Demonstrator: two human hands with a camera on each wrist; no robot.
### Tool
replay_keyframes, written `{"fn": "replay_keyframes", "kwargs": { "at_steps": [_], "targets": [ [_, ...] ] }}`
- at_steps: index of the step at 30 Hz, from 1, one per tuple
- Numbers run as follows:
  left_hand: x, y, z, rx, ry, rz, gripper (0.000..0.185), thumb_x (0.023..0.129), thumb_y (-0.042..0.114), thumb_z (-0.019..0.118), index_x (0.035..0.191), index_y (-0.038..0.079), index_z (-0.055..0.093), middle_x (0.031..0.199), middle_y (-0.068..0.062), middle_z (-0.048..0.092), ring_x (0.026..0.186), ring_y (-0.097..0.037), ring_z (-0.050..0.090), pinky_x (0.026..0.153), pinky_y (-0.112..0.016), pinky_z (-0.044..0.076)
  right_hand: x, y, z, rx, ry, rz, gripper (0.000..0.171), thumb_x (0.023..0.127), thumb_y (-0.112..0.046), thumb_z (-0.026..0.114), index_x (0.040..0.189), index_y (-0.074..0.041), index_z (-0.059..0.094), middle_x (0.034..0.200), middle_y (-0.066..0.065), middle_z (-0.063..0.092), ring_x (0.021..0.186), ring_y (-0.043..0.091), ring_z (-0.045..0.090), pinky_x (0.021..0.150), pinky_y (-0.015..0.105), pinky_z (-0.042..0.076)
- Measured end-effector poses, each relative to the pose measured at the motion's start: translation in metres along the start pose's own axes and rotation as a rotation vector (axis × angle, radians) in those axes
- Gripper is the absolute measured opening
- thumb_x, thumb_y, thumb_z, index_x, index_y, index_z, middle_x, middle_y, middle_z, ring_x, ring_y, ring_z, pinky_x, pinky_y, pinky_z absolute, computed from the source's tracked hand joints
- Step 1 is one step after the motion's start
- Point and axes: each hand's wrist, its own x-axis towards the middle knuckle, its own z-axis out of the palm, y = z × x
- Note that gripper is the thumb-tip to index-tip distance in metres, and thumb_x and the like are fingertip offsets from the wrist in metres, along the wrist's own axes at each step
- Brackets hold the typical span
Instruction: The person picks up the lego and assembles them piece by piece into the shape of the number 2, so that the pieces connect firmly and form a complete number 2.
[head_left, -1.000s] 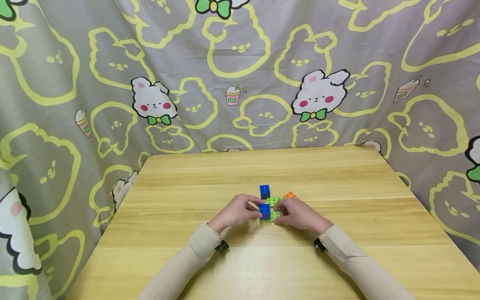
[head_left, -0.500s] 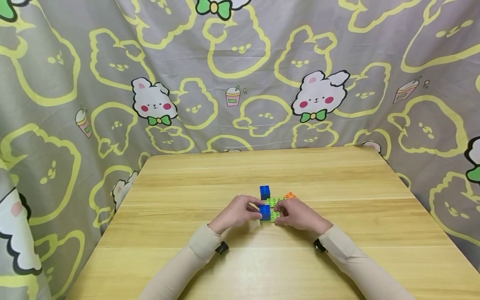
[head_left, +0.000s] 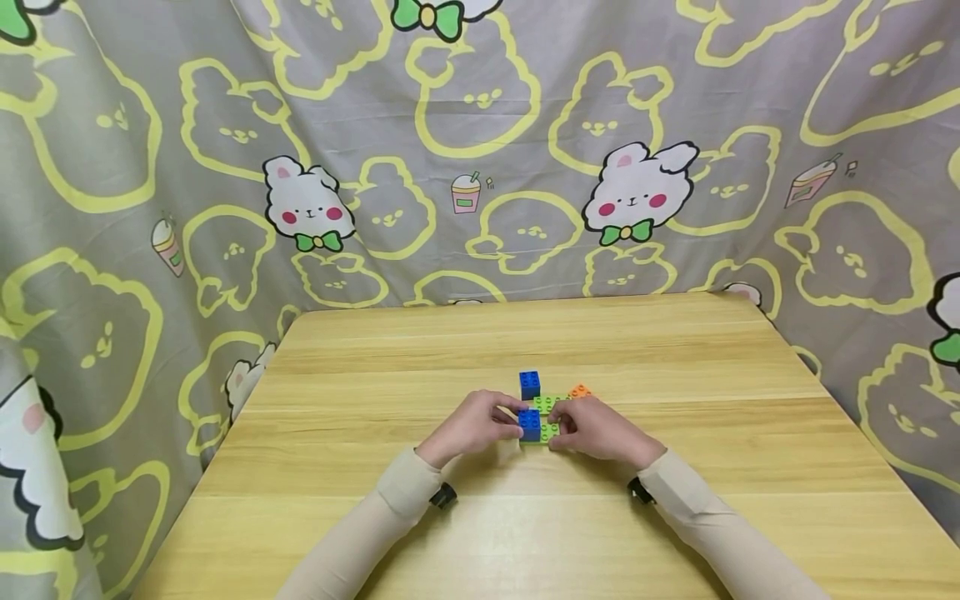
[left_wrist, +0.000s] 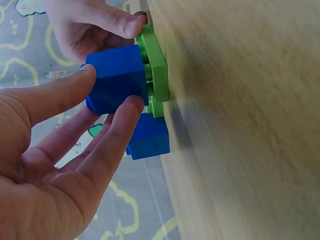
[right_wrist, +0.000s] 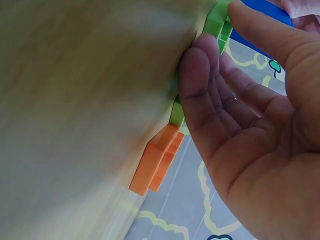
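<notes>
blue brick pinched by left hand | right hand pinches green plate edge

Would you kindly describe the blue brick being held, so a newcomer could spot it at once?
On the wooden table, find the two hands meeting near the middle. Between them lies a green plate, and the brick sits on it, pinched by the left hand. The other blue brick stands farther back, untouched.

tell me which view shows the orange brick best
The right wrist view: the orange brick fills a good part of the frame, lying on the table past the green plate. The head view shows only a small orange corner behind the right hand. The left wrist view does not show it.
</notes>
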Motion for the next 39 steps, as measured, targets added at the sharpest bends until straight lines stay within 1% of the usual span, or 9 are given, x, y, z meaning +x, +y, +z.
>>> {"fn": "replay_keyframes", "kwargs": {
  "at_steps": [6, 10, 12, 14, 17, 20, 26, 32, 39],
  "targets": [
    [0.000, 0.002, -0.001, 0.000, 0.002, -0.017, 0.032, 0.092, 0.008, 0.076, 0.124, 0.007, 0.073, 0.123, -0.009, 0.072, 0.097, -0.018, 0.074, 0.082, -0.033, 0.060, 0.000, -0.002, -0.008, 0.000, 0.038, -0.026, 0.033, 0.091, -0.028, 0.080, 0.113, -0.006, 0.069, 0.079, -0.008, 0.063, 0.069, 0.008, 0.056, 0.065, 0.025, 0.049],
    [0.001, 0.002, -0.002, -0.003, 0.002, -0.018, 0.033, 0.092, 0.009, 0.077, 0.124, 0.006, 0.073, 0.119, -0.010, 0.073, 0.095, -0.017, 0.074, 0.080, -0.032, 0.060, 0.001, -0.006, -0.011, 0.044, 0.067, -0.047, 0.040, 0.094, -0.034, 0.076, 0.122, -0.006, 0.067, 0.091, -0.007, 0.070, 0.079, 0.007, 0.063, 0.072, 0.027, 0.053],
    [0.000, 0.002, -0.003, -0.003, 0.001, -0.017, 0.033, 0.092, 0.009, 0.077, 0.124, 0.006, 0.073, 0.119, -0.011, 0.073, 0.095, -0.017, 0.074, 0.080, -0.032, 0.060, 0.001, -0.007, -0.012, 0.080, 0.076, -0.061, 0.042, 0.095, -0.035, 0.074, 0.126, -0.007, 0.066, 0.099, -0.005, 0.071, 0.086, 0.008, 0.066, 0.077, 0.029, 0.056],
    [0.000, 0.002, -0.003, -0.004, -0.001, -0.015, 0.032, 0.092, 0.009, 0.077, 0.124, 0.006, 0.073, 0.119, -0.011, 0.073, 0.096, -0.018, 0.074, 0.080, -0.033, 0.060, 0.001, -0.009, -0.011, 0.113, 0.082, -0.075, 0.043, 0.095, -0.035, 0.074, 0.128, -0.008, 0.066, 0.105, -0.002, 0.071, 0.091, 0.010, 0.068, 0.080, 0.029, 0.057],
    [0.000, 0.002, -0.003, -0.002, -0.002, -0.016, 0.032, 0.092, 0.010, 0.077, 0.124, 0.007, 0.073, 0.120, -0.010, 0.073, 0.096, -0.018, 0.074, 0.081, -0.034, 0.060, 0.002, -0.012, -0.008, 0.166, 0.091, -0.092, 0.041, 0.095, -0.032, 0.075, 0.127, -0.009, 0.066, 0.111, 0.001, 0.071, 0.095, 0.012, 0.071, 0.081, 0.029, 0.059],
    [0.000, 0.001, -0.004, -0.005, -0.006, -0.018, 0.032, 0.092, 0.011, 0.077, 0.124, 0.007, 0.073, 0.119, -0.010, 0.073, 0.097, -0.019, 0.074, 0.082, -0.035, 0.060, 0.002, -0.014, -0.005, 0.204, 0.092, -0.089, 0.037, 0.094, -0.030, 0.076, 0.125, -0.011, 0.067, 0.113, 0.002, 0.071, 0.095, 0.011, 0.072, 0.081, 0.028, 0.059],
    [-0.001, 0.000, -0.003, -0.018, -0.010, -0.010, 0.032, 0.093, 0.013, 0.077, 0.124, 0.007, 0.072, 0.120, -0.009, 0.073, 0.099, -0.020, 0.073, 0.084, -0.037, 0.060, 0.002, -0.017, 0.000, 0.266, 0.060, -0.089, 0.033, 0.095, -0.026, 0.075, 0.124, -0.013, 0.067, 0.120, 0.005, 0.071, 0.096, 0.013, 0.072, 0.082, 0.028, 0.060],
    [-0.001, -0.002, -0.002, -0.023, -0.005, -0.007, 0.031, 0.092, 0.013, 0.078, 0.122, 0.007, 0.072, 0.121, -0.009, 0.073, 0.100, -0.020, 0.074, 0.084, -0.036, 0.060, 0.001, -0.016, 0.002, 0.267, 0.069, -0.076, 0.029, 0.096, -0.022, 0.073, 0.123, -0.012, 0.067, 0.121, 0.006, 0.071, 0.096, 0.014, 0.072, 0.081, 0.027, 0.060],
    [-0.001, -0.002, -0.003, -0.028, -0.006, 0.003, 0.030, 0.093, 0.017, 0.077, 0.121, 0.008, 0.072, 0.121, -0.008, 0.072, 0.101, -0.021, 0.073, 0.086, -0.038, 0.060, 0.001, -0.015, 0.003, 0.259, 0.067, -0.067, 0.027, 0.097, -0.024, 0.072, 0.121, -0.013, 0.067, 0.121, 0.005, 0.071, 0.098, 0.016, 0.072, 0.082, 0.030, 0.061]
  ]
}}
